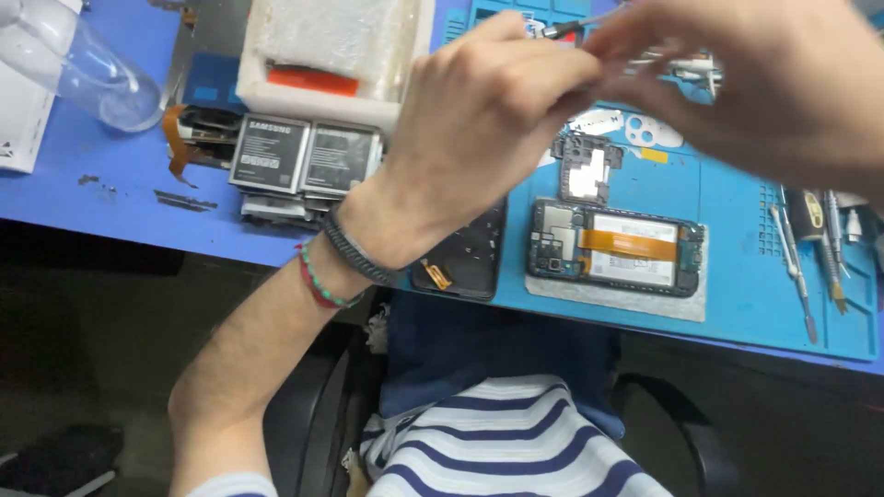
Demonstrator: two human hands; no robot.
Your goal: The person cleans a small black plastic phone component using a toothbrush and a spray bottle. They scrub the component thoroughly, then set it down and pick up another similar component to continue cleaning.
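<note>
Left hand (483,120) raised over blue counter (92,156), grip pinched together on thin metal tool (575,25). Right hand (755,87) blurred, just beside left, fingers at same tool; grip state impossible to tell. Below hands: opened phone (615,249) with orange ribbon, flat on blue mat (737,276). Black screen panel (465,262) just left of it. Two grey batteries (304,156) farther left, beside white tray (331,87).
</note>
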